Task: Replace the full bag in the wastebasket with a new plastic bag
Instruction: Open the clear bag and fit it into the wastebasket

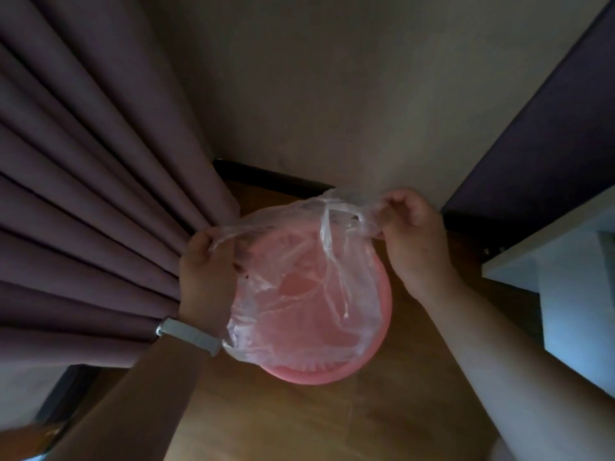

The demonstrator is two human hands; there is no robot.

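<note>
A round pink wastebasket [336, 374] stands on the wooden floor, seen from above. A clear plastic bag [299, 304] is spread over its mouth and hangs inside it. My left hand [206, 264] pinches the bag's edge at the basket's left side. At the far right my right hand [412, 227] grips the bag's edge, lifted slightly above the rim. A thin twisted strip of the bag hangs down between the two hands. Through the film the inside of the basket shows only pink; I cannot tell what lies within.
A purple curtain [90, 201] hangs close on the left, touching my left hand. A beige wall [316, 94] is straight behind the basket. A white shelf or table [559, 247] and a dark panel [539, 154] stand on the right. Wooden floor [299, 424] lies in front.
</note>
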